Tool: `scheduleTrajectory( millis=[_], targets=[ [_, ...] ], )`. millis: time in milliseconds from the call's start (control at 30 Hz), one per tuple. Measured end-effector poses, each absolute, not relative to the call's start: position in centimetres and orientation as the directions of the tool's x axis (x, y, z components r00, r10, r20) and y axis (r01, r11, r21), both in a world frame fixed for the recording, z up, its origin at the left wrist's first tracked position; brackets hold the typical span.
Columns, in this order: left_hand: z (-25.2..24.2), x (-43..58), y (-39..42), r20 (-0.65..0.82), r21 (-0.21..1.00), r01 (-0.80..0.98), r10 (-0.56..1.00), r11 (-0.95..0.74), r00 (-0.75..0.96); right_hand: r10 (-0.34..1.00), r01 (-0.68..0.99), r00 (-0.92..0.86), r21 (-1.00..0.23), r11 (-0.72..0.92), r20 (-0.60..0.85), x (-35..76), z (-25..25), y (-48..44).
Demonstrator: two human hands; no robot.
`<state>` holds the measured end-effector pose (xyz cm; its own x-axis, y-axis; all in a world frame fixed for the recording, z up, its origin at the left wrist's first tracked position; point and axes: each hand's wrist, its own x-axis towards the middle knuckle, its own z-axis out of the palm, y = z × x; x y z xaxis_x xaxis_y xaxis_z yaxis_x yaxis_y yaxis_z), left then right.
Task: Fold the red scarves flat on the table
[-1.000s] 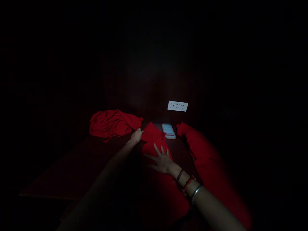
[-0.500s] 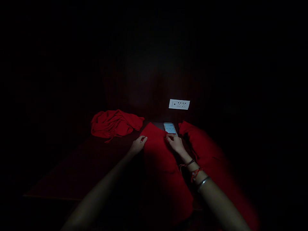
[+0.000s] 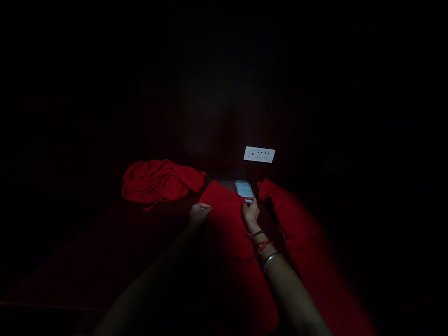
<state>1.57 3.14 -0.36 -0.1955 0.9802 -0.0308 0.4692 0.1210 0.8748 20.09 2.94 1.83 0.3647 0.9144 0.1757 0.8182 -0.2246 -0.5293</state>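
Observation:
A long piece of red cloth [image 3: 227, 224] stretches from the table toward me, its lower part fading into shadow. My left hand [image 3: 200, 213] is closed on its left edge. On the opposite edge my right hand [image 3: 250, 211] pinches the cloth, with bracelets around that wrist. Just beyond the right fingertips lies a phone [image 3: 244, 190] with a lit screen. To the right runs another long red cloth [image 3: 297, 214], apart from my right hand. A crumpled red cloth [image 3: 163, 179] with thin ties lies to the left.
A white socket panel [image 3: 259, 154] is mounted on the dark wall behind the table. The dark tabletop [image 3: 87, 261] shows at the left, with its front edge low in view. Most of the surroundings are lost in darkness.
My right hand has turned more upright and slid slightly down the cloth's right edge. The left hand has moved slightly left and down, still gripping. The view has shifted a little.

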Motion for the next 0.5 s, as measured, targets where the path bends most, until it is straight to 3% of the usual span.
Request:
scheduleTrajectory(
  millis=[133,233,367,433,500],
  targets=[
    [0.0,0.6,2.9,-0.052,0.829,0.536,0.976,0.161,-0.212,0.952,0.869,0.259,-0.469,-0.156,0.165,20.5,1.9,2.8],
    [1.2,0.6,2.3,-0.032,0.77,0.621,0.981,0.146,-0.192,0.967,0.934,0.149,-0.351,-0.07,0.205,19.8,3.0,2.1],
    [2.3,1.2,0.7,0.248,0.526,0.85,0.953,0.018,-0.174,0.948,0.963,-0.106,-0.207,0.174,0.301,18.4,3.8,0.5],
    [2.0,1.5,-0.2,0.341,0.381,0.915,0.94,-0.132,-0.007,0.947,0.937,-0.269,-0.18,0.3,0.175,17.9,3.4,-0.1],
    [1.4,1.5,-1.1,0.28,0.26,0.918,0.933,-0.299,0.225,0.942,0.928,-0.336,-0.172,0.331,0.001,17.6,2.8,-0.4]
  ],
)
